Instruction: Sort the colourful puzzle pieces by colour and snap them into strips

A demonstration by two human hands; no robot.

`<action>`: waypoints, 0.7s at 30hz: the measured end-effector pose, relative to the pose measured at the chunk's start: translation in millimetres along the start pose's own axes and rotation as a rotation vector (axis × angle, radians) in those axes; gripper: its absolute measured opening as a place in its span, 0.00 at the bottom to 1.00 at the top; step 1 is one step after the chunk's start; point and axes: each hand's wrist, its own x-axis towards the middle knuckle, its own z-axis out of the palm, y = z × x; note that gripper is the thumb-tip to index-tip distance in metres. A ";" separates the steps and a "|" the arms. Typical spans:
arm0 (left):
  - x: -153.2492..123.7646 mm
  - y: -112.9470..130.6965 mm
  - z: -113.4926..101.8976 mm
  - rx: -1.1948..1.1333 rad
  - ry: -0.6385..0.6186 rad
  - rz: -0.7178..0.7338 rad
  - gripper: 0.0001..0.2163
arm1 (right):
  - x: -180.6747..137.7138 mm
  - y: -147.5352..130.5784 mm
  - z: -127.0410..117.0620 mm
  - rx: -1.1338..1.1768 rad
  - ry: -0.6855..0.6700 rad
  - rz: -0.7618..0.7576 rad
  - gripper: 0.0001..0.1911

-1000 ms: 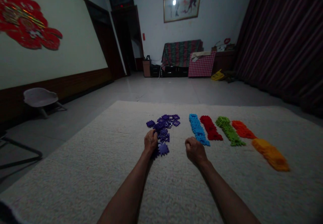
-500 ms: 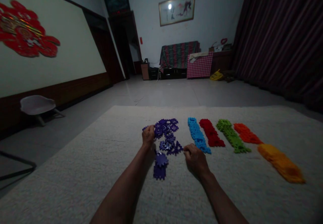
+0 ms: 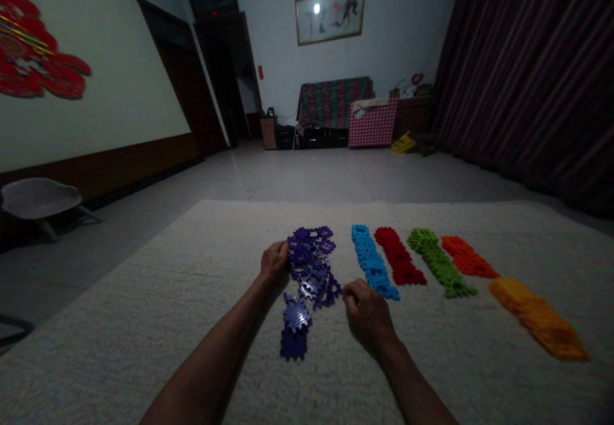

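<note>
A heap of purple toothed plastic building pieces (image 3: 314,262) lies loosely on the pale, woven-looking surface, some shiny, some with openwork centres. My left hand (image 3: 275,260) is closed at the heap's left edge, its fingertips against a purple piece and partly hidden. On the heap's lower right, my right hand (image 3: 367,310) pinches the edge of an openwork purple piece (image 3: 330,292). Nearer me, a round-toothed purple piece (image 3: 296,314) overlaps a square purple piece (image 3: 293,343).
To the right lie rows of similar pieces: blue (image 3: 371,262), red (image 3: 400,255), green (image 3: 441,262), orange (image 3: 467,257) and yellow-orange (image 3: 537,316). A light-coloured chair (image 3: 41,198) stands off the left side. Beyond are a tiled floor and a checked cloth (image 3: 371,124).
The purple pieces are bunched closer together than before. My left hand has come slightly down at their left side; my right hand stays at the lower right. The view has shifted slightly.
</note>
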 end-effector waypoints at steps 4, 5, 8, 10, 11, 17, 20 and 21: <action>13.5 3.8 -5.4 0.087 0.016 -0.001 0.23 | -0.4 0.5 0.7 -0.003 0.004 0.006 0.11; 21.7 6.5 -5.7 0.143 0.014 0.009 0.24 | -0.3 0.8 0.9 -0.003 0.003 0.007 0.11; 52.4 19.7 2.5 0.217 -0.034 0.066 0.22 | -0.1 1.0 0.8 -0.005 -0.001 0.011 0.11; 73.1 31.5 16.4 0.230 -0.093 0.107 0.19 | -0.4 0.3 0.3 -0.009 0.002 0.015 0.11; 82.1 37.6 25.3 0.239 -0.124 0.122 0.18 | -0.6 -0.1 0.1 -0.009 0.003 0.016 0.11; 106.8 64.4 75.6 0.320 -0.292 0.129 0.26 | -2.0 -0.6 1.1 0.000 0.019 0.013 0.11; 103.2 69.3 83.1 0.366 -0.350 0.134 0.22 | -1.5 0.4 1.8 -0.006 0.025 -0.002 0.11; 100.7 70.3 82.5 0.376 -0.365 0.141 0.20 | -1.2 0.5 1.7 -0.009 0.026 -0.004 0.11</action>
